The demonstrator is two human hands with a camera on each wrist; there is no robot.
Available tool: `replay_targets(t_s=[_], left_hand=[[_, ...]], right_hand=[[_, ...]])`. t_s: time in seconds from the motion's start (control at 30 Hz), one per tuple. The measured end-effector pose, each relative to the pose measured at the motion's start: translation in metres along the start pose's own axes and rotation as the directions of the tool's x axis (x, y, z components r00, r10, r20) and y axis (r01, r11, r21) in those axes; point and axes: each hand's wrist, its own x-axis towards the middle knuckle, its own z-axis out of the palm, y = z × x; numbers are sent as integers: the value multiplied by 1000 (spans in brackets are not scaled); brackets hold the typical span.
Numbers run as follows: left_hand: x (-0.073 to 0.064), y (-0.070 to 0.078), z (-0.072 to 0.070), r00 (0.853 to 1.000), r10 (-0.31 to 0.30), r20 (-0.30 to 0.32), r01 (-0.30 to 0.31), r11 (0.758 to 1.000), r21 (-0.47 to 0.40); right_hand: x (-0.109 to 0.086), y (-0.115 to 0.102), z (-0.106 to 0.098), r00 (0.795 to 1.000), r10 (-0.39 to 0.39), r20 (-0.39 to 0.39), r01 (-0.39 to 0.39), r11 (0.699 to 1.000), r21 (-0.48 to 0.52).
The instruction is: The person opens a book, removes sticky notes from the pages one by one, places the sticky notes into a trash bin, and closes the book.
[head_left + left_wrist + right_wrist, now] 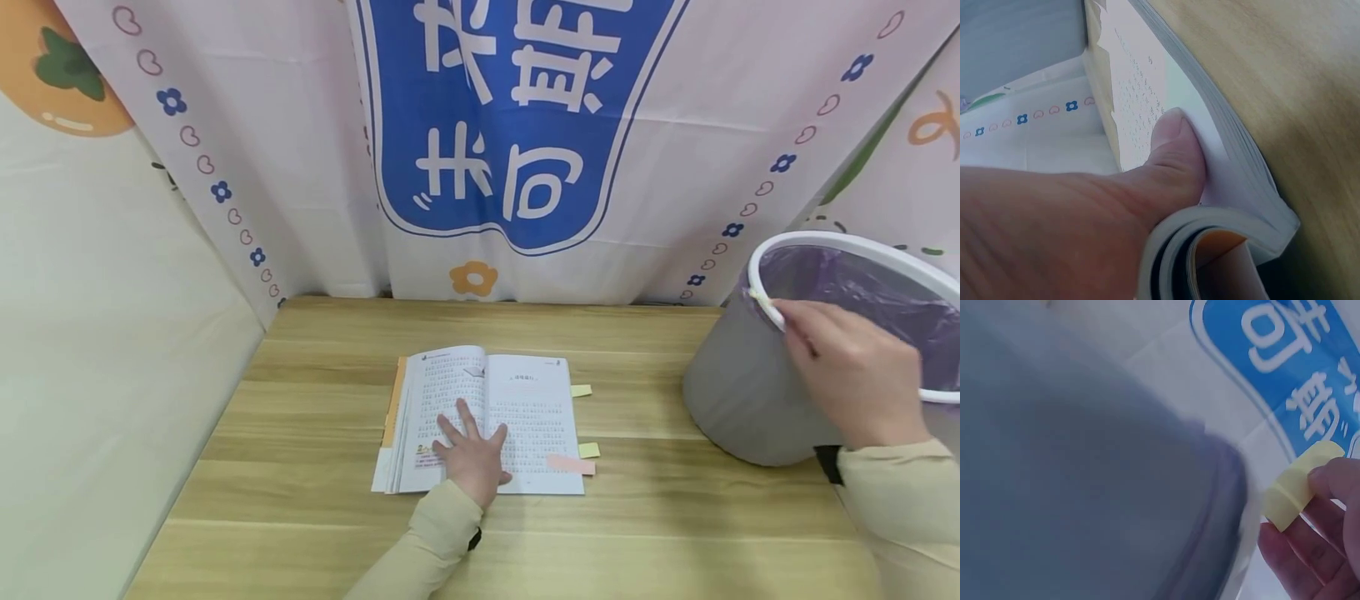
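Note:
An open book (528,396) lies on the table, printed pages up. My left hand (474,462) rests on it near the spine with fingers spread; in the left wrist view the thumb (1175,147) presses on the page. My right hand (862,371) is at the near-left rim of a grey trash can (738,392). Between thumb and fingers it pinches a yellow sticky note (1300,484), seen clearly in the right wrist view. Two yellow sticky tabs (589,450) and a pink sticky tab (572,464) stick out from the book's right edge.
The can has a white rim (847,242) and a purple liner bag (892,287), and stands on the right of the wooden table (300,433). A printed curtain (300,167) hangs behind the table's back edge, with a pale cloth on the left.

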Motion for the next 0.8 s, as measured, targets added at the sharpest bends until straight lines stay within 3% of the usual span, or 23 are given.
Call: replay_targets(t_s=[0.13,0.33,0.53,0.8], left_hand=[[0,-1,-1,1000,3,-9,-3,1000,-1],[-1,-2,-1,1000,6,-22,-6,1000,-3],[-1,-2,-1,1000,7,-22,-7,1000,-5],[-1,-1,1,1000,9,-20,-9,1000,-2]], right_hand=[[-3,23,-11,997,74,-33,-74,997,10],[-13,49,-10,983,170,-74,-164,983,87],[-19,63,-10,967,253,-25,-249,963,103],[-16,74,-7,961,275,8,-274,957,95]])
